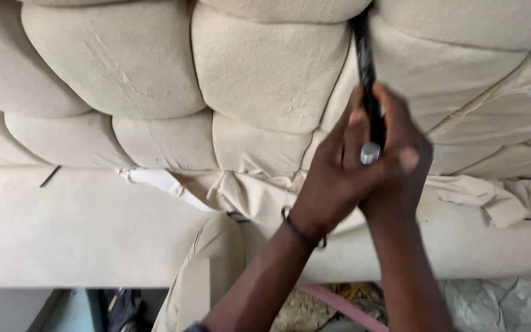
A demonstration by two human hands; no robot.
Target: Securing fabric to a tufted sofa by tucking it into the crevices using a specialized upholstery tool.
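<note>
A thin black tool with a silver butt end runs up into a seam between two puffed sections of a cream tufted cushion panel. My left hand and my right hand are both wrapped around its lower end, just above the silver cap. A dark band circles my left wrist. The tool's upper tip is hidden in the seam.
Below the tufted panel, loose cream fabric bunches along a padded cream rail. My knee in light trousers shows under the rail. A pink strip and crumpled plastic lie on the floor.
</note>
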